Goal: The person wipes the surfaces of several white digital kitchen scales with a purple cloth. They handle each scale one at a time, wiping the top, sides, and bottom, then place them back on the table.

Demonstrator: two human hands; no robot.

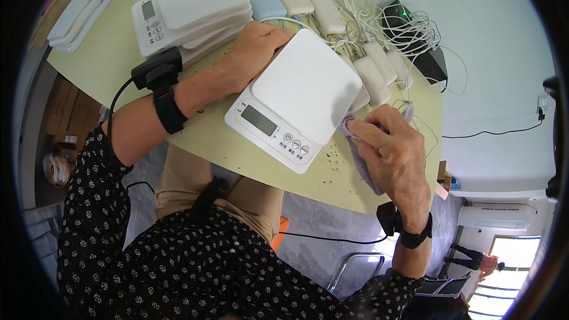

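Note:
A white digital kitchen scale is tilted up over the table, its grey display and round buttons toward me. My left hand grips its far left edge, with the fingertips hidden behind it. In my right hand is a crumpled greyish-purple cloth, pressed against the scale's right edge. Part of the cloth also pokes out beyond my knuckles. Small dark crumbs lie scattered on the tabletop below the scale.
Stacked white scales stand at the far left of the pale green table. Several white power banks, a blue one and tangled white cables fill the back. A black box sits at the right, and a person is in the distance.

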